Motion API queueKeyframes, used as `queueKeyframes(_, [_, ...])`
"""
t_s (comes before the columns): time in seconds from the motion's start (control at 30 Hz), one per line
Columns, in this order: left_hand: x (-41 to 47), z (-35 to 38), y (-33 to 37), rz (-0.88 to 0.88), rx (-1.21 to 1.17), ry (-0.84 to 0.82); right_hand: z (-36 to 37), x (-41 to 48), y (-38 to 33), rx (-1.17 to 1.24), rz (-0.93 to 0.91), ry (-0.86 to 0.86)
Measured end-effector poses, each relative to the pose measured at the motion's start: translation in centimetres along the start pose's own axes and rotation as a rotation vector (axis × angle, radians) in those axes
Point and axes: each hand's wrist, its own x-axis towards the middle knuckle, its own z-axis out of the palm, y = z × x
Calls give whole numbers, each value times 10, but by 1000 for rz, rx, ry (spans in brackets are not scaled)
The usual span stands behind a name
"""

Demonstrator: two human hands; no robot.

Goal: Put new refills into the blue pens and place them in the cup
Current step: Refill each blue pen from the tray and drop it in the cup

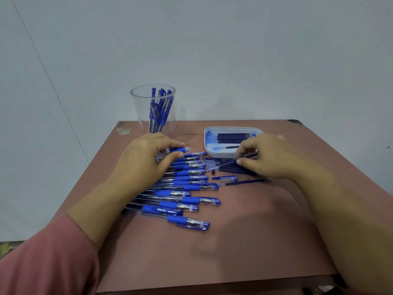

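Gripping a blue pen [178, 149] in the left hand [146, 158] at ten o'clock, pinching a refill [227, 164] in the right hand [270, 155], probably lining up insertion next.

Reddish-brown table [244, 241] against pale wall [255, 50]

Cannot see the rear ends of the upper pens [189, 167], covered by the left hand [144, 158]. Cannot see most of the held pen [178, 149] inside those fingers [170, 143]. Cannot see the far end of the thin refill [221, 165] pinched by the right hand [274, 156], nor count the loose refills [231, 169] behind it. Cannot count the blurred pens [158, 109] in the cup [141, 111]. Cannot read the small print past "KREAT" on one barrel [153, 209].
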Motion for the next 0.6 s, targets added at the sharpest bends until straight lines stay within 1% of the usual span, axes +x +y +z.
queueKeyframes(0.1, [0, 0, 0, 6, -8, 6, -2, -2, 0, -82, -17, -38])
queueKeyframes(0.17, [0, 0, 0, 5, -8, 4, -1, -1, 2, -80, -17, -51])
queueKeyframes(0.3, [0, 0, -1, 15, -8, 2, -6, 7, 11, 109, -38, 23])
queueKeyframes(0.37, [0, 1, -2, 17, -3, 3, -8, 18, 18, 150, -48, 36])
queueKeyframes(0.53, [0, 2, -3, 18, -3, -8, 0, 50, 33, 13, -21, -111])
queueKeyframes(0.6, [0, 2, -3, 17, -1, -12, 5, 57, 35, -19, -21, -130])
